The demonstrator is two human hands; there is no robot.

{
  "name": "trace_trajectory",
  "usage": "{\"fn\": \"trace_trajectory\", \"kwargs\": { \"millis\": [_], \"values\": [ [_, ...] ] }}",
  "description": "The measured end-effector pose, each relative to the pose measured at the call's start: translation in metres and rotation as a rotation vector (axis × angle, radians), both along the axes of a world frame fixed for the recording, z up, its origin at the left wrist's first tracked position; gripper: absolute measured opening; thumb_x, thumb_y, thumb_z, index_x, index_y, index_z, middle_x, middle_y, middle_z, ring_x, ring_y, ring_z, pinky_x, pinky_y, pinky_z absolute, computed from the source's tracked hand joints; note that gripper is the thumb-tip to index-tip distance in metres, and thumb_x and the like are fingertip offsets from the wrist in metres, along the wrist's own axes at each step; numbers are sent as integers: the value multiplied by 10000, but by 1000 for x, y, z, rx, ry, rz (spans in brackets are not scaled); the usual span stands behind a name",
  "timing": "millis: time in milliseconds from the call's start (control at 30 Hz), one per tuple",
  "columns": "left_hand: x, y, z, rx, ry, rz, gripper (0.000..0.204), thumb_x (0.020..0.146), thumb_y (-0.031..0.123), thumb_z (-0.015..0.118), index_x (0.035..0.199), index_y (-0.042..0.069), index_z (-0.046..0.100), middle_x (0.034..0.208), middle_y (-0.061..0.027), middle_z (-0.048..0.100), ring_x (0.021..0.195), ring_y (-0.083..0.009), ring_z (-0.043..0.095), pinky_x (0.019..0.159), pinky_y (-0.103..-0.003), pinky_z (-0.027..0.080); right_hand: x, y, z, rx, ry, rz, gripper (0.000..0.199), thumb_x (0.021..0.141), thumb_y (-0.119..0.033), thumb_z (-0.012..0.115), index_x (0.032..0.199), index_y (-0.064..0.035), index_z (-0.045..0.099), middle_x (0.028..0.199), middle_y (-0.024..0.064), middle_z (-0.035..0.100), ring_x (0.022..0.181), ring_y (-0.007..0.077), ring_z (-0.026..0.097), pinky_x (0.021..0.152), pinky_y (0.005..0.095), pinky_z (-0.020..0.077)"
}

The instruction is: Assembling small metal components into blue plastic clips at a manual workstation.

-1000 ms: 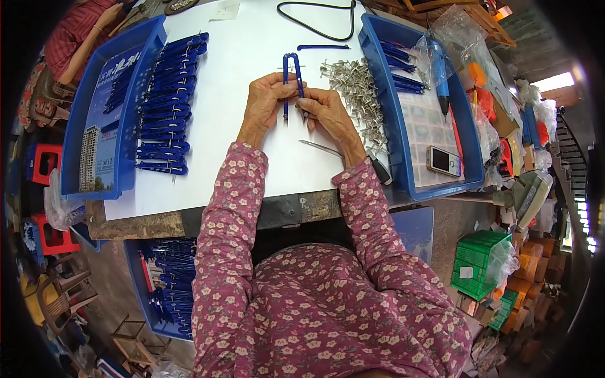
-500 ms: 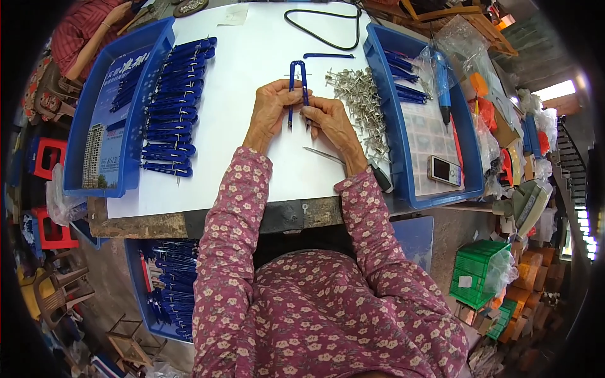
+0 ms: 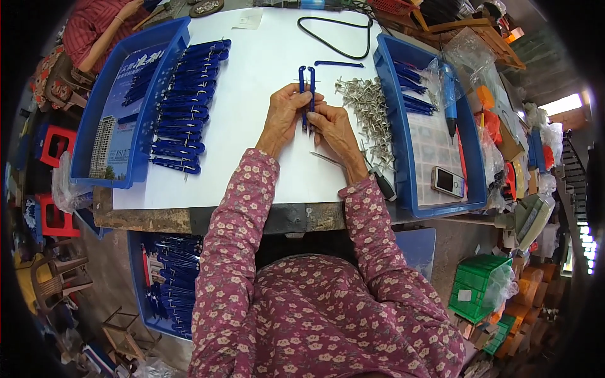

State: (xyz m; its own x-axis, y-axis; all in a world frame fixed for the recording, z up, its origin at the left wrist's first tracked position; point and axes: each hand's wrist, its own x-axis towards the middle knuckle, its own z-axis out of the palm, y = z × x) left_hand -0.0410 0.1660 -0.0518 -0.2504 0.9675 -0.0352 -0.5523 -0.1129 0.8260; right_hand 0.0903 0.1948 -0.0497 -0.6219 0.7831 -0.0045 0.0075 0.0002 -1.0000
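Two slim blue legs (image 3: pixel 312 87), shaped like the legs of a drawing compass, stand side by side above the white table sheet, with a thin metal cross pin near their tops. My left hand (image 3: pixel 282 118) pinches the left leg between thumb and fingers. On the right leg, my right hand (image 3: pixel 337 131) is closed low down, close to the left hand. The fingers hide the legs' middle. A screwdriver (image 3: pixel 378 181) lies partly under my right wrist. Beyond the hands, a single blue leg (image 3: pixel 339 63) rests on the sheet.
Small metal T-shaped parts (image 3: pixel 368 113) are heaped right of my hands. A row of blue compasses (image 3: pixel 183 120) lies left, beside a blue tray (image 3: pixel 135 160). The right blue tray (image 3: pixel 403 157) holds blue pieces, a blue power screwdriver (image 3: pixel 449 94) and a phone (image 3: pixel 447 181).
The tops of the two blue legs, close together before, now show a gap between them. The whole view has shifted slightly; both hands keep their hold.
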Motion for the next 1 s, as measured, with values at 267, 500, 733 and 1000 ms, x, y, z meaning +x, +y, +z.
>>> {"fn": "trace_trajectory", "kwargs": {
  "millis": [267, 500, 733, 1000],
  "values": [
    [-6, -18, 19, -8, 126, 58, 143, 821, 43, 547, 938, -38, 557, 834, -158, 638, 716, -204, 650, 683, -268, 544, 5, 0, 7, -3, -100, 75, 221, 861, -178, 575, 831, 38, 615, 590, 4, 512, 440, 64, 462, 401, 190, 384],
    [1, -37, 26, -58, 302, -61, 119, 829, 25, 537, 917, -51, 567, 761, -126, 641, 623, -160, 638, 580, -237, 540, -6, -4, 1, 12, 312, -85, 306, 900, -270, 544, 859, 27, 606, 621, -19, 500, 544, 52, 465, 492, 155, 364],
    [8, -45, 19, -154, 333, -15, 187, 821, 26, 558, 957, -50, 455, 739, -177, 627, 593, -187, 633, 539, -268, 542, -7, -5, -6, -128, 341, -123, 265, 855, -194, 609, 654, -30, 556, 542, -29, 467, 447, 40, 409, 404, 177, 315],
    [7, -46, 14, -154, 290, -87, 277, 817, 17, 549, 1036, -48, 393, 731, -182, 623, 578, -191, 627, 511, -266, 536, -8, -6, 8, -180, 278, -183, 231, 810, -185, 659, 675, -16, 577, 565, -17, 496, 466, 49, 432, 415, 184, 333]
  ]
}}
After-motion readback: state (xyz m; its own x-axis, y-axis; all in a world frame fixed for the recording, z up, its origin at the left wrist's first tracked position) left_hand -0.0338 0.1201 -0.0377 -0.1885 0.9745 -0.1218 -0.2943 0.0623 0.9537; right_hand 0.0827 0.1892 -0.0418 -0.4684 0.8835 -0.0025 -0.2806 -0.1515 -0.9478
